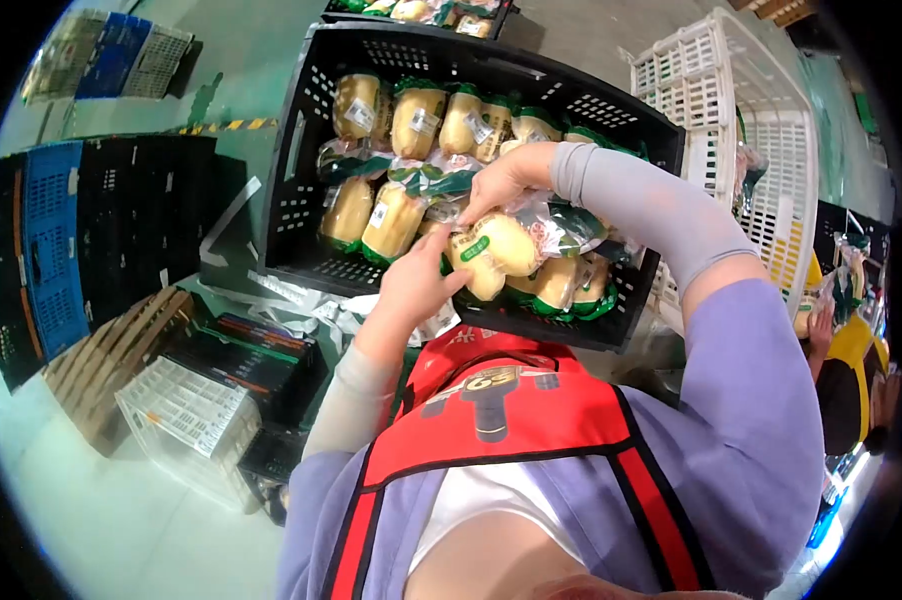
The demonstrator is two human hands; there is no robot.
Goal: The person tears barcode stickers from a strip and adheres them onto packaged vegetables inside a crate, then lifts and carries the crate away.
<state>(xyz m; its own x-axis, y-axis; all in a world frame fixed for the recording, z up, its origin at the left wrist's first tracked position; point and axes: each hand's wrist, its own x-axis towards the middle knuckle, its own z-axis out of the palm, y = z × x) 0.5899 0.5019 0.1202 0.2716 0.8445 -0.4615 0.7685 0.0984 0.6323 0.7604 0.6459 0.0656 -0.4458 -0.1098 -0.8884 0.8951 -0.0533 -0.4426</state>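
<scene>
A black crate [301,160] in front of me holds rows of clear, green-trimmed bags of pale yellow potatoes [419,122]. Over its near side, my left hand [416,285] grips the left side of a bag of potatoes [506,245], with the thumb towards me. My right hand [501,188] reaches in from the right, its fingers bent down and closed at the upper left of the same bag. Part of the right fingertips is hidden. This bag lies tilted above other bags, its clear plastic end spread to the right.
White crates [686,75] stand at the right, beside the black crate. Another crate of bags [421,10] is beyond it. Stacked black and blue crates [56,240], a wooden pallet [111,365] and a clear crate [186,420] are at the left. A person in yellow [856,370] is far right.
</scene>
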